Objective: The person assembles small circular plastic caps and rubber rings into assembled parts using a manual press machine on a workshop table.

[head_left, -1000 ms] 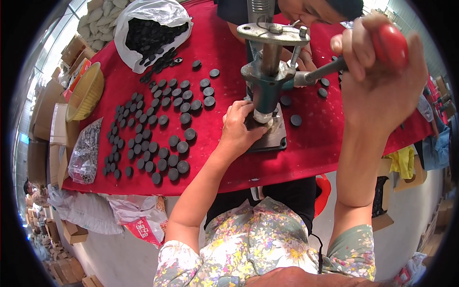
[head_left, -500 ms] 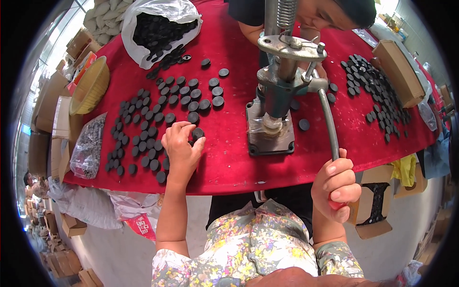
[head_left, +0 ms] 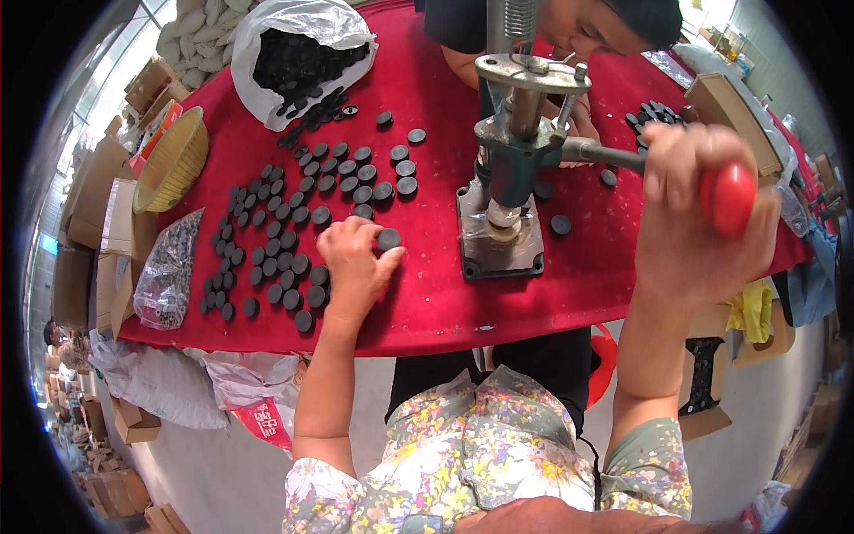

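Black disc (head_left: 389,238) is pinched at the fingertips of your left hand (head_left: 353,264), on the red worktop (head_left: 427,303), between the loose discs (head_left: 285,231) and the hand press (head_left: 504,191). Your right hand (head_left: 689,218) has its grip wrapped tight round the lever's red knob (head_left: 728,198), raised well right of the press base.

head cam: I get one fisheye view, worn on the head, aimed steeply down | near: own torso and forearms enter from the lower edge | ahead of the fingers: red table (head_left: 427,294) fills the middle, its edges bowing toward the rim | no second view to overlap
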Available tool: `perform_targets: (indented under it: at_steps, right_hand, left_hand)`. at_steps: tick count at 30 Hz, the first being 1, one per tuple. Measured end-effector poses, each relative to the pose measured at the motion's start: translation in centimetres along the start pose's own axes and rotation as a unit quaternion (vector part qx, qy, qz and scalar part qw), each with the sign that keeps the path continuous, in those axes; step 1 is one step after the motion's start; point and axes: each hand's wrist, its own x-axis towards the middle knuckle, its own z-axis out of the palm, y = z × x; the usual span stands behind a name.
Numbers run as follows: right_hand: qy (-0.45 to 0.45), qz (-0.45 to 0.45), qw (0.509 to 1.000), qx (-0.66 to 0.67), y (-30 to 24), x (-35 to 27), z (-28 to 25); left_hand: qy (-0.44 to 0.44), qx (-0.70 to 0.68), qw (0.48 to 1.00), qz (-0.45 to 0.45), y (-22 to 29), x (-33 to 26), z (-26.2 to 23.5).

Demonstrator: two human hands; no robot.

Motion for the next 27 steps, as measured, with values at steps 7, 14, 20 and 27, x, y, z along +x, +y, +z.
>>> perform_targets:
  at_steps: [7, 14, 20, 27]
  right_hand:
    - [0.005, 0.059, 0.998, 0.006, 0.9, 4.7, -0.5]
    - [0.004, 0.070, 0.997, 0.019, 1.0, 4.6, 0.1]
    - [0.003, 0.057, 0.998, 0.022, 1.1, 4.5, -0.1]
    - [-0.004, 0.054, 0.998, 0.015, 1.1, 4.1, -0.2]
  left_hand:
    - [-0.011, -0.142, 0.987, 0.070, 7.9, 2.4, 3.4]
    - [-0.005, -0.260, 0.964, 0.049, 8.9, 3.4, 5.7]
    - [0.036, -0.318, 0.947, 0.042, 10.5, 3.9, 7.5]
    - [-0.001, -0.346, 0.938, -0.013, 10.4, 3.9, 7.3]
